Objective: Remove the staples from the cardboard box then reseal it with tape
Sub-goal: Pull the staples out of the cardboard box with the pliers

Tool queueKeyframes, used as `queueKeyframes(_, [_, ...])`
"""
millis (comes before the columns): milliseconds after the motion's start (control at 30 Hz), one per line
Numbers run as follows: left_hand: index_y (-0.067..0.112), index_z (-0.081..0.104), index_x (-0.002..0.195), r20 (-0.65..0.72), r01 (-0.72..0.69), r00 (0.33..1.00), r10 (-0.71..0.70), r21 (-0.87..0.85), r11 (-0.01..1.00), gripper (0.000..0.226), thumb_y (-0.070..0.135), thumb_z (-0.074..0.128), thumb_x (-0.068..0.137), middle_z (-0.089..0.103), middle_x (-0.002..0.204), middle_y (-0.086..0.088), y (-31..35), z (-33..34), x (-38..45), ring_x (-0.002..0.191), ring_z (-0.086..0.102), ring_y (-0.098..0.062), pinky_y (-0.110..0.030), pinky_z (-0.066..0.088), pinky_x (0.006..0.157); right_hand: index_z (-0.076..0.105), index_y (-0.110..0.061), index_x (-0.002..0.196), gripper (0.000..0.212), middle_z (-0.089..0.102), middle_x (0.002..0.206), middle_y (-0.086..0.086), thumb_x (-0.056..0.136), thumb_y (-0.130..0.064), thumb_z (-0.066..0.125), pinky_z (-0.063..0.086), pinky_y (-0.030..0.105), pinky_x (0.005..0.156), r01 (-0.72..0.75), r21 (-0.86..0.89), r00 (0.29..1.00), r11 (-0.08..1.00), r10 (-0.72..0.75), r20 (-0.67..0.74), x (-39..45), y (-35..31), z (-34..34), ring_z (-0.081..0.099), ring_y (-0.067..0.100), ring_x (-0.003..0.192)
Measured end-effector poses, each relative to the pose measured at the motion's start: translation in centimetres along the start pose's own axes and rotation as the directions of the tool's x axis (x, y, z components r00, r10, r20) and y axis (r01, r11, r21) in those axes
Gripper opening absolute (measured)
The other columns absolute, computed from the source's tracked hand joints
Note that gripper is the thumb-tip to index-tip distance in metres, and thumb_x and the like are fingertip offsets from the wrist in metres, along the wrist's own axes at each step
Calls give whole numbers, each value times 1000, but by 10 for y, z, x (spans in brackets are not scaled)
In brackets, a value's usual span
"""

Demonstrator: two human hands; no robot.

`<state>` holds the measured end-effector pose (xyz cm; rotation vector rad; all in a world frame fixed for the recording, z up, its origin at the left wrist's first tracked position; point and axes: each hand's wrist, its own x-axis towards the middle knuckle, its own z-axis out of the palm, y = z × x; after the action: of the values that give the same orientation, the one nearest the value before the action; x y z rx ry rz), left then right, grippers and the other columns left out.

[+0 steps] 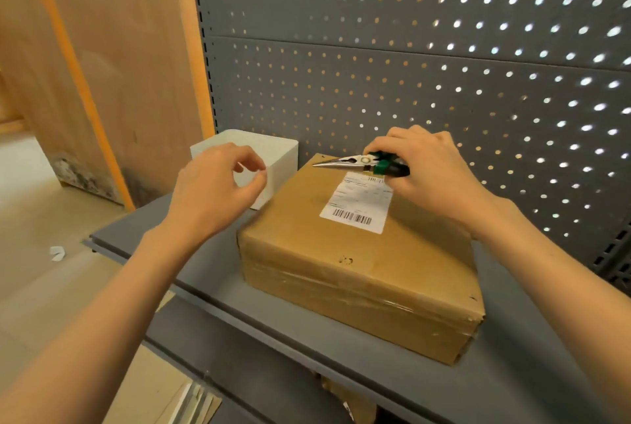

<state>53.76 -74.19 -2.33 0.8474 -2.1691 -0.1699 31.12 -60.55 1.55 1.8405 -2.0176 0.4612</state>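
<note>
Cardboard box [358,263] on grey shelf [191,273]. Right hand [426,164] grips green-handled pliers [362,164] above box's far edge. Left hand [218,184] hovers empty, fingers loosely curled, near white bin [273,157].

White bin [269,157] and pegboard [409,65] hem the cardboard box [358,263]; shelf front [211,273] lies open.

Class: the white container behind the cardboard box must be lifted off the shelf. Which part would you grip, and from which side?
Probably grip the white container by its top rim, from above: it stands upright, apparently open-topped, with the cardboard box against its right side.
</note>
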Motion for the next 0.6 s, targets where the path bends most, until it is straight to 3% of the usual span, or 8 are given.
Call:
queueKeyframes(200, [21,67,87,17,-45,999,42,191,981,11,28,59,83,65,86,4,-52,-4,21,81,58,-20,-30,44,62,58,-32,109,27,51,93,-10,90,-15,52,24,35,80,-53,-72,998,996,55,17,55,-33,13,44,17,94])
queueKeyframes(400, [21,66,84,39,-84,996,78,188,979,10,28,59,83,63,83,5,-95,-12,44,76,56,-18,-26,34,58,55,-31,112,26,54,102,-6,90,-17,57,25,36,82,-104,-201,992,974,115,43,103,-62,42,44,20,99])
queueKeyframes(600, [22,64,85,75,-113,992,102,154,982,10,29,58,83,63,83,6,-124,-8,56,76,53,-14,-26,36,58,50,-23,117,31,49,111,1,87,-21,57,27,42,94,-123,-350,982,929,166,95,126,-76,61,41,25,111])
